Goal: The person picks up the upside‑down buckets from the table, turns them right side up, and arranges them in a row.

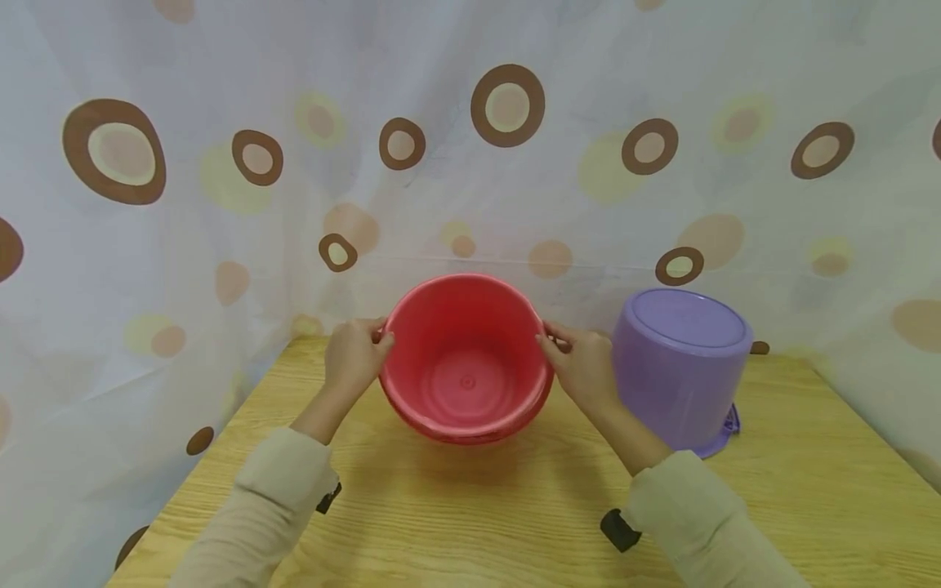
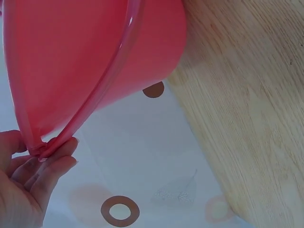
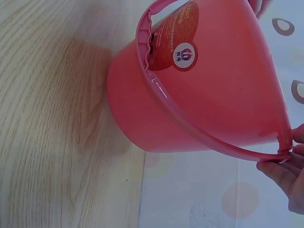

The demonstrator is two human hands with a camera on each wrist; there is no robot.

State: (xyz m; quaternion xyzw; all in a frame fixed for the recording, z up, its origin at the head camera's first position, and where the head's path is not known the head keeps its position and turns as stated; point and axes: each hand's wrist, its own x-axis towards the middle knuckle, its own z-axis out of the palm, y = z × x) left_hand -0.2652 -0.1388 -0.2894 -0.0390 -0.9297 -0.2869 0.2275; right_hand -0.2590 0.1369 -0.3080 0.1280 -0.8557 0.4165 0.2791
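Between my two hands a red plastic bucket (image 1: 463,314) tilts so that its mouth faces me and its inside bottom shows. My left hand (image 1: 355,353) pinches the left side of the rim, where the handle joins it. On the opposite side, my right hand (image 1: 588,367) grips the rim at the other handle joint. The bucket's handle (image 3: 183,118) hangs down in front of the outer wall in the right wrist view. A dark red label (image 3: 175,40) with a round white badge is on that wall.
A purple bucket (image 1: 672,384) stands upside down on the wooden table (image 1: 456,523), close beside my right forearm. Part of its purple handle (image 1: 731,420) shows near the tabletop. Behind the table hangs a white curtain (image 1: 441,196) with brown rings and pale spots.
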